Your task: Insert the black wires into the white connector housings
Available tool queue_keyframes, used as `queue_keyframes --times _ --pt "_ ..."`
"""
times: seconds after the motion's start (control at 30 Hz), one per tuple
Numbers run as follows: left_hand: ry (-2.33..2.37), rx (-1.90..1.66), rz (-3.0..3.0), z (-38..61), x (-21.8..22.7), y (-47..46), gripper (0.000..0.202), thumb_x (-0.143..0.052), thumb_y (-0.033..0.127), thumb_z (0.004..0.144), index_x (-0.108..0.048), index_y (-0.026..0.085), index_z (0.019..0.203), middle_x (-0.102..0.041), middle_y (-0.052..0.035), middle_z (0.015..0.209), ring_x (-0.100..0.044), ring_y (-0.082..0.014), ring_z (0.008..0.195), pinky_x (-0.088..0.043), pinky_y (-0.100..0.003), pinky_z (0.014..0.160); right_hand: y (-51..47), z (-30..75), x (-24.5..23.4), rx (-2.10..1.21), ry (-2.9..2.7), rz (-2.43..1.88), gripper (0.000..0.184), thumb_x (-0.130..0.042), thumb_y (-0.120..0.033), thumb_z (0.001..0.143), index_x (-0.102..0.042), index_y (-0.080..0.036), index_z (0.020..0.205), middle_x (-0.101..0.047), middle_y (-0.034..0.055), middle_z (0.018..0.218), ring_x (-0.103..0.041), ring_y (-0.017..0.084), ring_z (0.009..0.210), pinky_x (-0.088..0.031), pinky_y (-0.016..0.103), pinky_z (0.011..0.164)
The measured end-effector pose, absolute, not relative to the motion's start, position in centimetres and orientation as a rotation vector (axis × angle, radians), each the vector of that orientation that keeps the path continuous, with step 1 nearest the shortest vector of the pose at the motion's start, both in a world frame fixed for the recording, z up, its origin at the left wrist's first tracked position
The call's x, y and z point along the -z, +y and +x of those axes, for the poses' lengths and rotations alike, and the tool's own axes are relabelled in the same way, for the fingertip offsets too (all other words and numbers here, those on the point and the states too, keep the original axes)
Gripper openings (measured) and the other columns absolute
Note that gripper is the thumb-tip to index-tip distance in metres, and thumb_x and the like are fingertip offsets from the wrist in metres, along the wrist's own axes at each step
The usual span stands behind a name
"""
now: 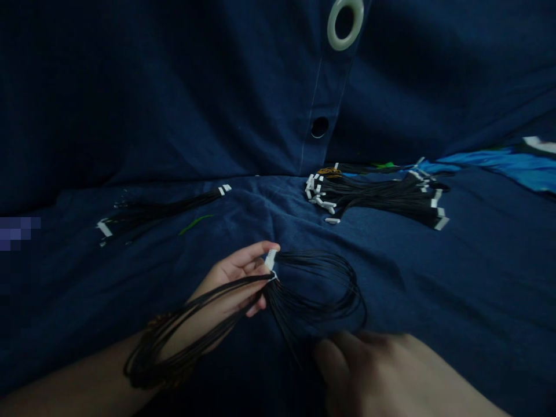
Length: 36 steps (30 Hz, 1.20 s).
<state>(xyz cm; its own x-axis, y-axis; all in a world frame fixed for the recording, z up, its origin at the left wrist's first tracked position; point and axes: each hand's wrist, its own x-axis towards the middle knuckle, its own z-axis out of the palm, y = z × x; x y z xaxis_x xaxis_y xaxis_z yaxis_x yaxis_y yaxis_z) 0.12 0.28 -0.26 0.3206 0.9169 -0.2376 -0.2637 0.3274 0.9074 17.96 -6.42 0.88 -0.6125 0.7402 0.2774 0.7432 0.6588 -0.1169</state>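
Note:
My left hand (pixel 237 278) pinches a bundle of thin black wires (pixel 313 289) at its small white connector (pixel 270 259), thumb and fingers closed around it. The wires loop out to the right in a coil and trail back over my left wrist in a second loop. My right hand (pixel 369 365) lies low at the bottom right, back of the hand up, at the lower edge of the coil; its fingers are hidden under the hand.
Dark blue cloth (pixel 174 116) covers everything. A pile of black wires with white connectors (pixel 382 194) lies at the back right, a smaller bundle (pixel 160 211) at the back left. A pale ring eyelet (pixel 345 22) sits at the top, a blue strip (pixel 499 162) at far right.

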Motion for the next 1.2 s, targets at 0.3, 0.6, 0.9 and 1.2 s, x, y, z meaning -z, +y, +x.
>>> queue_keyframes --times 0.3,0.6,0.9,1.2 --pt "0.883 -0.830 1.032 0.3 1.0 0.4 0.035 -0.068 0.030 0.069 -0.060 0.020 0.102 -0.054 0.0030 0.064 -0.052 -0.0052 0.041 -0.038 -0.012 0.035 -4.8 17.0 -1.8 -0.639 -2.356 -1.385 0.013 -0.044 -0.013 0.078 -0.055 -0.020 0.076 -0.061 0.0009 0.074 -0.056 0.013 0.064 -0.037 0.022 0.053" --pt "0.848 -0.814 1.076 0.4 1.0 0.2 0.027 -0.063 0.026 0.076 -0.061 0.023 0.102 -0.054 0.0042 0.063 -0.051 -0.0046 0.047 -0.038 -0.013 0.041 -3.9 17.1 -1.2 -0.627 -2.359 -1.271 0.015 -0.040 -0.013 0.081 -0.052 -0.016 0.073 -0.056 0.0012 0.067 -0.050 0.011 0.058 -0.034 0.023 0.054" --pt "0.869 -0.810 1.007 0.2 1.4 0.8 0.038 -0.068 0.027 0.069 -0.058 0.019 0.106 -0.054 0.0036 0.059 -0.052 -0.0067 0.042 -0.038 -0.012 0.034 -2.5 19.2 -4.0 -1.533 -1.797 -1.313 0.020 -0.040 -0.018 0.079 -0.055 -0.018 0.092 -0.048 -0.0070 0.054 -0.044 0.006 0.039 -0.033 0.015 0.037" --pt "0.876 -0.920 0.929 0.6 1.4 0.5 0.032 -0.065 0.016 0.069 -0.062 0.017 0.100 -0.058 0.0034 0.055 -0.052 -0.0071 0.040 -0.037 -0.010 0.032 0.1 24.7 -7.0 -0.948 -1.505 -1.238 0.047 -0.017 -0.026 0.089 -0.062 -0.018 0.089 -0.065 -0.0066 0.070 -0.056 0.004 0.055 -0.032 0.026 0.045"
